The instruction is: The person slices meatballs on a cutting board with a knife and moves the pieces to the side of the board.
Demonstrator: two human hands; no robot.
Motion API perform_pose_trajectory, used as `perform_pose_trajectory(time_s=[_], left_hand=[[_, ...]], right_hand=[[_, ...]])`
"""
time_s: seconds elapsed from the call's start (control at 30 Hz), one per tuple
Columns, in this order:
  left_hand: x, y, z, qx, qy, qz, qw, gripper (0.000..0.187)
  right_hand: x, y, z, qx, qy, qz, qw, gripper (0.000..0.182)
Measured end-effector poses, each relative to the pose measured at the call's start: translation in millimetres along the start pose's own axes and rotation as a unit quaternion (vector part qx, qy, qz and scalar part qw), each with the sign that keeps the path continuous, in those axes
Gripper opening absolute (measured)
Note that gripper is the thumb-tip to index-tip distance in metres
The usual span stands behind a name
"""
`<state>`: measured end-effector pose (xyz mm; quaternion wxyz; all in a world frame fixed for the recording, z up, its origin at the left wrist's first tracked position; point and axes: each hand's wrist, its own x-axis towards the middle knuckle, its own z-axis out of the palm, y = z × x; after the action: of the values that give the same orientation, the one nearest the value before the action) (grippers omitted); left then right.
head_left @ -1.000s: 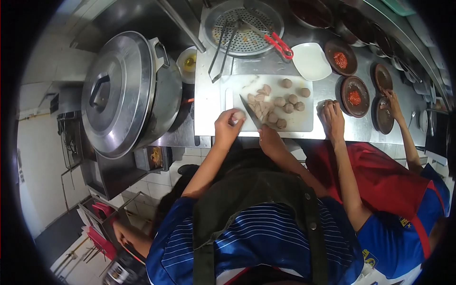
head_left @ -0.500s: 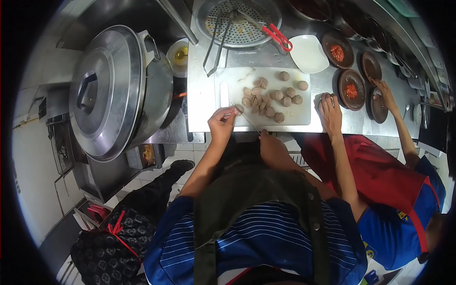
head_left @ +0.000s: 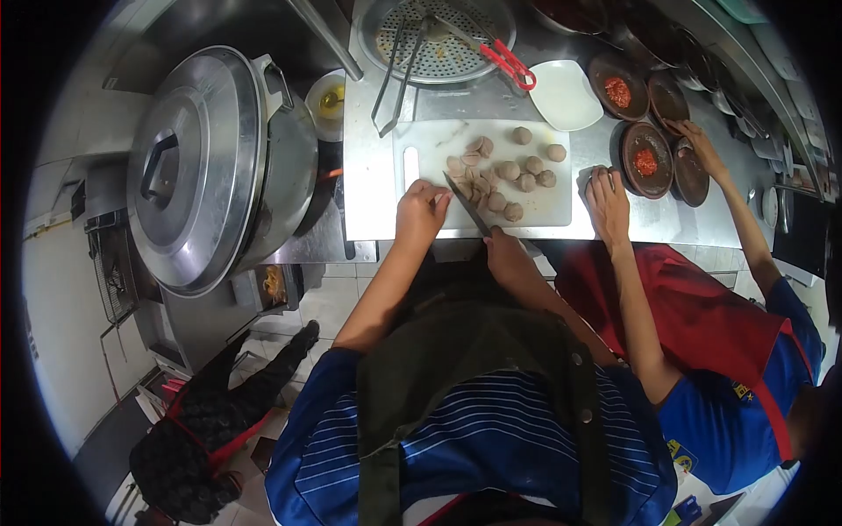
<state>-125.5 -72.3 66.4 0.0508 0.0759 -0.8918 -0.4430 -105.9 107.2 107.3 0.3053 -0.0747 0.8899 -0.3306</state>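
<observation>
My right hand (head_left: 506, 249) is closed round the handle of a knife (head_left: 467, 207), whose blade points up and left over the white cutting board (head_left: 553, 209). Near the board's lower left edge is my left hand (head_left: 424, 209), its fingers pinched beside the blade tip; whatever they may hold is too small to name. Cut brown pieces (head_left: 470, 175) lie in a pile just right of the blade. Several whole brown balls (head_left: 533, 165) rest to the right of that pile.
A big lidded pot (head_left: 197, 171) stands at left. Behind the board are a perforated pan (head_left: 438, 57), red-handled tongs (head_left: 509, 66) and a white plate (head_left: 565, 96). At right, a co-worker's hands (head_left: 608, 197) are near clay bowls (head_left: 647, 161). Another person (head_left: 197, 438) is at lower left.
My left hand has moved slightly right and closer to the blade. The knife blade now shows its broad side. The person at lower left has shifted downward, and the co-worker's far hand has moved slightly left.
</observation>
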Motion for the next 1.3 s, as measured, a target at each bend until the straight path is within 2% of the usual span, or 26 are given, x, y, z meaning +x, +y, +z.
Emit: perform_pose_trajectory(time_s=[0.03,0.17,0.27,0.37,0.43,0.53,0.67,0.77,0.87,0.97,1.07,1.13,1.17,1.2,1.23,1.3], left_hand=[[-1,1,-1,-0.012,-0.001,-0.002,1.000,0.010],[-4,-8,-2,-0.065,0.012,-0.016,0.998,0.009],[-3,-12,-1,-0.067,0.019,0.005,0.998,0.008],[-3,-12,-1,-0.061,0.010,-0.015,0.998,0.009],[-6,-13,-2,-0.066,0.010,-0.009,0.998,0.009],[-5,-16,0,-0.084,0.024,0.002,0.996,0.009],[-10,-22,-1,-0.113,0.037,0.015,0.993,0.006],[-11,-22,0,-0.111,0.042,0.007,0.993,0.005],[-12,-20,-2,-0.112,0.036,-0.010,0.993,0.005],[-13,-23,-4,-0.075,0.022,-0.007,0.997,0.006],[-14,-24,1,-0.082,0.042,0.032,0.995,0.006],[-11,-25,1,-0.064,0.049,0.052,0.995,0.008],[-10,-25,0,-0.047,0.053,0.067,0.995,0.009],[-9,-23,-2,-0.046,0.056,0.070,0.995,0.009],[-8,-21,-4,-0.052,0.048,0.045,0.996,0.013],[-5,-11,-9,-0.057,0.040,0.023,0.997,0.017]], right_hand=[[-3,-9,-6,0.001,-0.014,0.042,0.999,0.025],[-13,-26,-7,-0.002,-0.041,0.064,0.997,0.024],[-14,-25,-4,-0.015,-0.045,0.049,0.998,0.023],[-6,-12,16,-0.030,-0.039,0.057,0.997,0.021],[11,1,33,-0.058,0.058,-0.039,0.996,0.020],[33,-6,25,-0.040,0.011,-0.016,0.999,0.019],[10,-27,2,-0.037,0.007,0.012,0.999,0.018],[-6,-26,2,-0.040,0.006,-0.024,0.999,0.018],[-2,-21,14,-0.063,-0.037,0.018,0.997,0.018],[17,-13,31,-0.085,0.022,0.014,0.996,0.019],[29,3,37,-0.065,0.002,0.003,0.998,0.021],[26,28,35,0.063,-0.033,-0.054,0.996,0.025],[18,25,21,0.062,-0.030,-0.057,0.996,0.025],[5,16,1,0.095,-0.136,0.067,0.984,0.027],[-7,14,-13,0.126,-0.239,0.190,0.944,0.030],[-29,30,-26,0.033,-0.201,0.008,0.979,0.031]])
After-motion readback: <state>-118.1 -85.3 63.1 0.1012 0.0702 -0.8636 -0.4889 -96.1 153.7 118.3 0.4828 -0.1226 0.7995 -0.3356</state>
